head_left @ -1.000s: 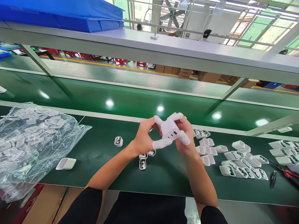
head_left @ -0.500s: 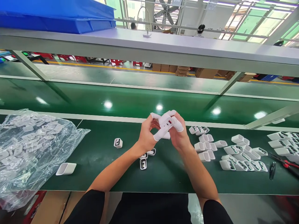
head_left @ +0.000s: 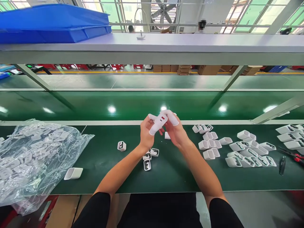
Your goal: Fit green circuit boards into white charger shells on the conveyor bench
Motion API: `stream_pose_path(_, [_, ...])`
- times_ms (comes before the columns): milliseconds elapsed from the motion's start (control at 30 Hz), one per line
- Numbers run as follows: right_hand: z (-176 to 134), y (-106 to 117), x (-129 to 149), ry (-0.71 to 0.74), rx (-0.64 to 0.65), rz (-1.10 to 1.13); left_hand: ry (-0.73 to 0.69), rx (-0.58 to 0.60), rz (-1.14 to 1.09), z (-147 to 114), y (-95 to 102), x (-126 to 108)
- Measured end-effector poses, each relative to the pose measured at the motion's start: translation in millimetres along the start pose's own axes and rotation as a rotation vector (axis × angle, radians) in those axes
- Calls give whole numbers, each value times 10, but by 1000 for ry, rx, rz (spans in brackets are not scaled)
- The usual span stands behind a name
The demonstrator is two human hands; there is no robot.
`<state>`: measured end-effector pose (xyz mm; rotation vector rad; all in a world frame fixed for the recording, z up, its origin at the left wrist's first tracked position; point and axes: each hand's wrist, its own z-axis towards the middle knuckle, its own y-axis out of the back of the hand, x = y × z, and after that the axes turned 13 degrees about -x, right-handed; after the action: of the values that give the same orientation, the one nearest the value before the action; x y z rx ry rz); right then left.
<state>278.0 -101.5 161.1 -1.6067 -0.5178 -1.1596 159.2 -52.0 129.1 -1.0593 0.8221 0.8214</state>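
Head camera: a clear bag (head_left: 40,158) lies between eight and nine o'clock. At the dial's centre, the left hand (head_left: 146,133) and right hand (head_left: 175,133) (white finger covers (head_left: 173,119) on both) together grip a white casing (head_left: 161,120); further casings (head_left: 232,162) lie between three and four o'clock.

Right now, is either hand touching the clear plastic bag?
No, the left hand and right hand are both on a white piece, well apart from the bag.
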Motion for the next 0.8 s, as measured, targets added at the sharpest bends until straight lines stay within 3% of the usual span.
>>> stream_pose_path(100, [115,80,82,114,-181,18,36,28,95,128,131,-36])
stream_pose_path(167, [181,185,205,226,-274,22,44,75,332,304,277,-69])
stream_pose_path(333, [231,535,590,497,-334,9,-190,183,1504,1016,613,40])
stream_pose_path(400, [204,622,693,575,-338,6,-191,255,1770,1303,728,154])
stream_pose_path(500, [128,647,777,623,-376,25,-116,317,1874,1597,918,296])
stream_pose_path(633, [30,603,829,632,-403,33,-84,405,1914,1689,1114,390])
stream_pose_path(800, [22,607,851,671,-351,-29,-122,430,1881,1612,1040,454])
